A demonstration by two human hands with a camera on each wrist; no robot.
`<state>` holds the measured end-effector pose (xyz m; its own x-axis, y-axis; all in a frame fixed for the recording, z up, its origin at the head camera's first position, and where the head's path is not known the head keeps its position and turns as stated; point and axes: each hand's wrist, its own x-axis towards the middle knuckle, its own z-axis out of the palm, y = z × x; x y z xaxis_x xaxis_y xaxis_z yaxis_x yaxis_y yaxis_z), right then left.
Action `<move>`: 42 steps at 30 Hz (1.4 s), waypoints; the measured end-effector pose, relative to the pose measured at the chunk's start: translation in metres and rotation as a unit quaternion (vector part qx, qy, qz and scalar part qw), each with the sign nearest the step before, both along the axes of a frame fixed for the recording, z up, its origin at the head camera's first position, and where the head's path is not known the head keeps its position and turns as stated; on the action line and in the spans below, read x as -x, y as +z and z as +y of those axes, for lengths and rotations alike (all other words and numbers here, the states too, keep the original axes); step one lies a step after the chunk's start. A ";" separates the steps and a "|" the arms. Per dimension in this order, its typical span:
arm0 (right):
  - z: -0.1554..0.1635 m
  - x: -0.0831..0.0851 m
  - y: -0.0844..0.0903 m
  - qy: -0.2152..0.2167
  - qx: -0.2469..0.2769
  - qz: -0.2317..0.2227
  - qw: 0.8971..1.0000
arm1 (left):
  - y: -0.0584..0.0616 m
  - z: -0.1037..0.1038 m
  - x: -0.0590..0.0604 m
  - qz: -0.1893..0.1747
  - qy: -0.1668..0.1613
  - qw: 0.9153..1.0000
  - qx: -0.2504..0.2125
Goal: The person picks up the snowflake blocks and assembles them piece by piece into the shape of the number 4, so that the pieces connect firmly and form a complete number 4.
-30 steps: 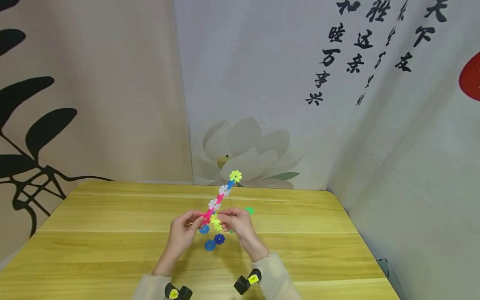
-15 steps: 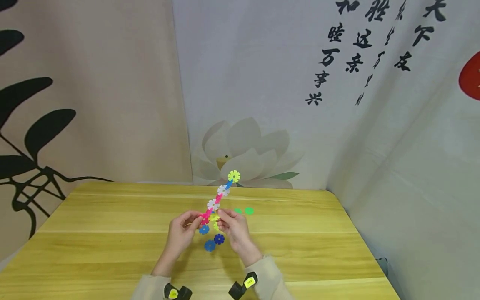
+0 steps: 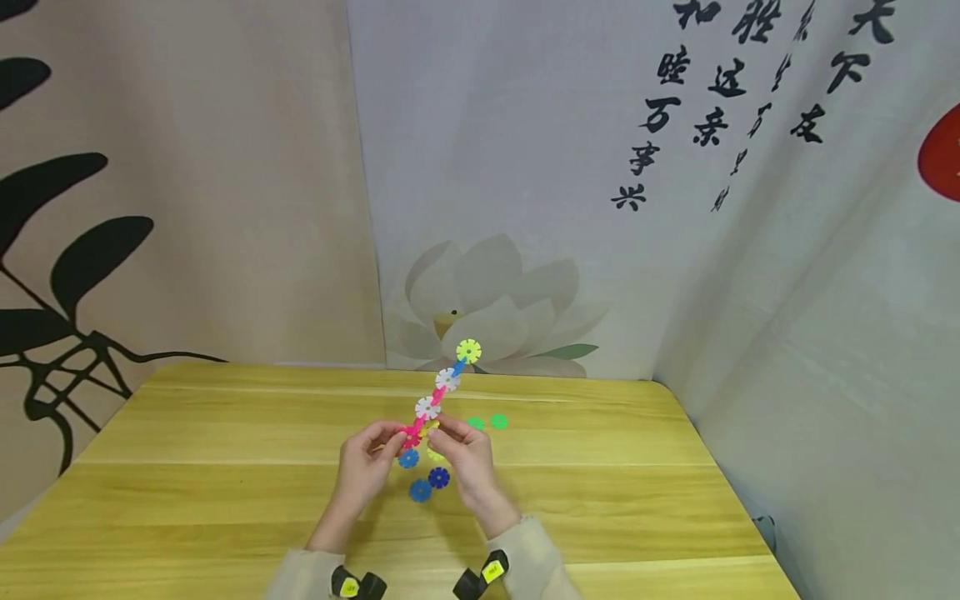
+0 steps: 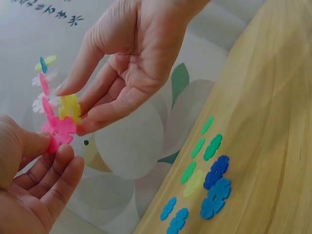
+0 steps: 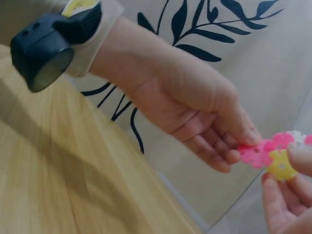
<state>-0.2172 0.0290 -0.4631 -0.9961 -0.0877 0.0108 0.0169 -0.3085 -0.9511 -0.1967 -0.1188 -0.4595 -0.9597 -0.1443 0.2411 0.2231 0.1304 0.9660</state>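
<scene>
Item: chain of snowflake discs, small notched plastic pieces in yellow-green, white, pink and blue, slotted edge to edge. It was held in the air above the middle of the wooden table, rising from the hands up and away toward the far wall.

Left hand: thumb and fingertips were pinched on the pink disc at the chain's near, lower end. Right hand: fingers were closed on a yellow disc set right against that pink disc; whether the two had already slotted together could not be told.

Handling, as judged: very light, each disc stiff, the chain held only by friction in the notches. It would likely flex or come apart if bent or grasped far from the joint being worked. Best taken at the disc faces just beside that joint, flat between thumb and finger. The smooth plastic looked somewhat slippery.

Loose stock on the table: blue discs below the hands, a darker blue one beside them, green discs to the right and farther off.

Containers: none in view; the loose discs lay directly on the wood.

Surroundings: printed fabric backdrop with a lotus and calligraphy.
</scene>
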 end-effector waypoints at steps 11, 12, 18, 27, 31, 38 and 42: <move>-0.008 -0.002 -0.008 -0.052 0.009 0.060 0.997 | -0.001 0.005 0.000 0.009 0.032 0.999 0.000; -0.009 -0.003 -0.009 -0.051 0.013 0.061 0.997 | -0.001 0.005 0.000 0.006 0.033 0.999 -0.002; -0.010 -0.002 -0.008 -0.037 0.035 0.064 0.997 | 0.002 0.003 -0.001 -0.004 0.036 0.999 -0.005; -0.010 -0.004 -0.011 -0.025 0.051 0.050 0.997 | -0.003 0.004 0.000 0.004 0.039 0.999 -0.014; -0.011 -0.004 -0.015 -0.032 0.059 0.043 0.997 | -0.004 0.005 -0.001 0.007 0.035 0.999 -0.012; -0.010 -0.003 -0.018 -0.031 0.064 0.030 0.997 | -0.006 0.005 -0.001 -0.005 0.038 0.999 -0.021; -0.009 -0.002 -0.016 -0.028 0.072 0.036 0.996 | -0.004 0.006 -0.002 -0.021 0.032 0.999 -0.025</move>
<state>-0.2149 0.0198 -0.4796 -0.9956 -0.0254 0.0906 -0.0703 -0.4395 -0.8955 -0.1946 -0.1128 -0.4631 -0.9573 -0.2170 0.1912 0.1743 0.0947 0.9801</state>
